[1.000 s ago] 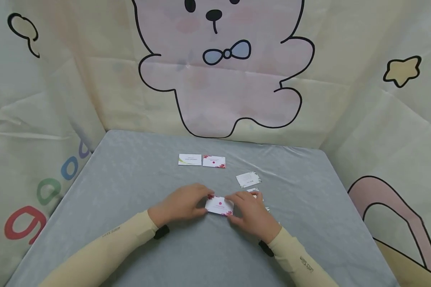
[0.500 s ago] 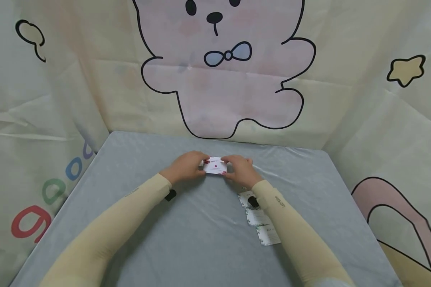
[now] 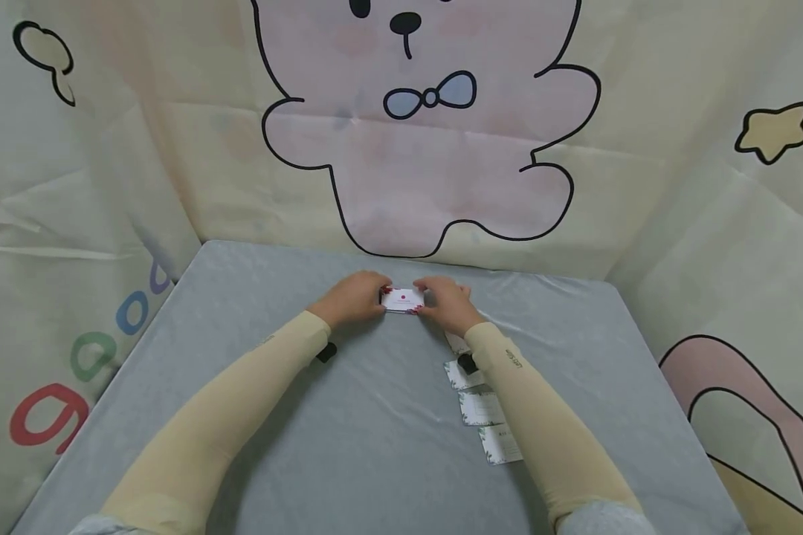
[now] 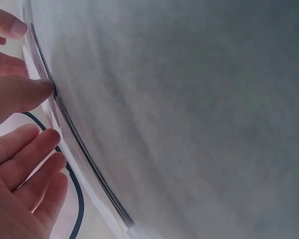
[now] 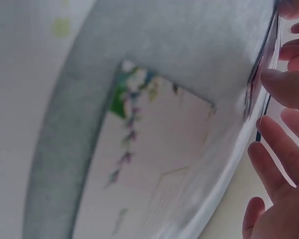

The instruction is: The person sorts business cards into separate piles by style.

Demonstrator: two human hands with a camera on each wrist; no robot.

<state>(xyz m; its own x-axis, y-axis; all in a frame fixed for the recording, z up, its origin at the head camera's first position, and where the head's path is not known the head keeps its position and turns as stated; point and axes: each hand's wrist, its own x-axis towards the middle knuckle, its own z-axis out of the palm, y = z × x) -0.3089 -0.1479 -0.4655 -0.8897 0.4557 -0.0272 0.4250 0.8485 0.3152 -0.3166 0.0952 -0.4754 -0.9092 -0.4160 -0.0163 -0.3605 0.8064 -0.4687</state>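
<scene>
At the back middle of the table, a white business card (image 3: 402, 299) with red flower corners and a red dot sits between both hands. My left hand (image 3: 353, 299) pinches its left edge between thumb and fingers. Its right edge is held by my right hand (image 3: 447, 303), thumb toward me and fingers at the far side. In the left wrist view the thumb (image 4: 27, 94) presses on the near edge, where dark lines run. The right wrist view has the other thumb (image 5: 284, 87) against the card's edge. What lies directly beneath the card is hidden.
Several white cards with green leaf corners, such as this card (image 3: 480, 409), form a column beside the right forearm, partly covered by it. A flower-printed card (image 5: 139, 149) fills much of the right wrist view. The grey cloth-covered table (image 3: 348, 446) meets a printed curtain (image 3: 442, 186) behind.
Both hands have carried the red-flowered card from mid-table to the back, over where another red-flowered card was seen. The yellow-green striped card there is now out of sight, around the left hand.
</scene>
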